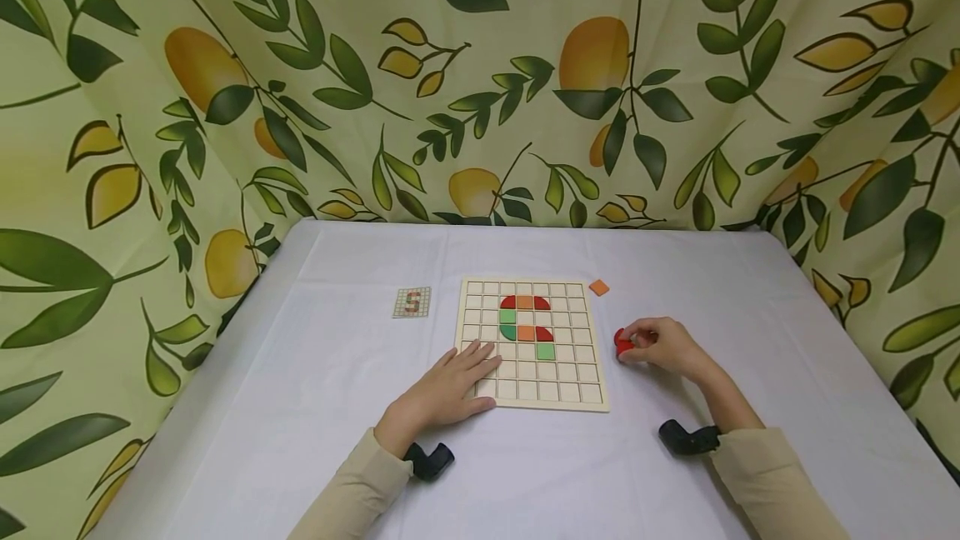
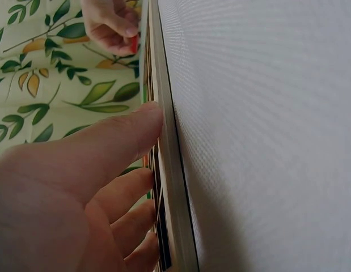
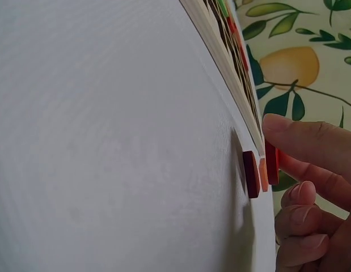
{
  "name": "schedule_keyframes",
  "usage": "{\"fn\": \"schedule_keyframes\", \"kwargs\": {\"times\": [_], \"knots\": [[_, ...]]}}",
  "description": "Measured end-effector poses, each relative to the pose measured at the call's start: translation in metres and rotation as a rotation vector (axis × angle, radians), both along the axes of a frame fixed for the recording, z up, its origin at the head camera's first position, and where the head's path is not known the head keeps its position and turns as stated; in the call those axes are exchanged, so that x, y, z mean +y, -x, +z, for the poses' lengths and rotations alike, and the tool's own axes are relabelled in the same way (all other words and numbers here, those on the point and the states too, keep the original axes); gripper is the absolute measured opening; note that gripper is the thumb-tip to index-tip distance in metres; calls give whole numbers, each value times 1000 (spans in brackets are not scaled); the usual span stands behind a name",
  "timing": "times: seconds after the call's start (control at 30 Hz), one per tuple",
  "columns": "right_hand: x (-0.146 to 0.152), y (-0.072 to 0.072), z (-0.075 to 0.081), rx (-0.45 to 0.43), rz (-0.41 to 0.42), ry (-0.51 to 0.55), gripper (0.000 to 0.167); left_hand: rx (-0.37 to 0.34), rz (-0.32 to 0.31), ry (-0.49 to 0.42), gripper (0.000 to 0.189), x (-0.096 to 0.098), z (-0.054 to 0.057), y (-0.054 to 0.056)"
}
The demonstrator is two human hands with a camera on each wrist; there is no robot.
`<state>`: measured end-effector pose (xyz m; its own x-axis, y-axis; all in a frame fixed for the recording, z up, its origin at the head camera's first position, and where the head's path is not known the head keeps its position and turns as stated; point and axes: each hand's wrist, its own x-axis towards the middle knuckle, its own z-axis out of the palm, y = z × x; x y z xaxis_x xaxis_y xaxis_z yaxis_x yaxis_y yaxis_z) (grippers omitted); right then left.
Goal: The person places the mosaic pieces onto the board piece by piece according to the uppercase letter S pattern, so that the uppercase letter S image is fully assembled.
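Observation:
A square wooden grid board lies on the table, with red, orange and green tiles forming a curved figure in its cells. My left hand rests on the board's left front part, fingers spread and straight. In the left wrist view, the thumb lies along the board's edge. Just right of the board, my right hand pinches a red tile between thumb and fingers. Another red tile is on the cloth close by. An orange tile lies near the board's back right corner.
Left of the board lies a small card printed with a grid and an S-shaped figure. A white cloth covers the table. Behind it hangs a leaf-and-fruit patterned curtain. Black wrist devices sit at both sleeves.

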<state>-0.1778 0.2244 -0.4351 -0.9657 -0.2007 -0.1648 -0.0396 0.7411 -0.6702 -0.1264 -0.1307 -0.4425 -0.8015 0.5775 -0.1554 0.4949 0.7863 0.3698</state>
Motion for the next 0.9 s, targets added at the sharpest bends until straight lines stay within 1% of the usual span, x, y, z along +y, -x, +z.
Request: {"fn": "schedule_keyframes", "kwargs": {"times": [0.27, 0.5, 0.8, 0.9], "knots": [[-5, -1, 0, -6, 21, 20, 29, -13, 5, -2, 63, 0, 1, -1], [-8, -2, 1, 18, 69, 31, 29, -10, 7, 9, 63, 0, 1, -1], [-15, -5, 5, 40, 94, 23, 30, -10, 2, 2, 63, 1, 0, 0], [-17, -5, 6, 58, 116, 28, 28, -3, 0, 0, 62, 1, 1, 0]]}}
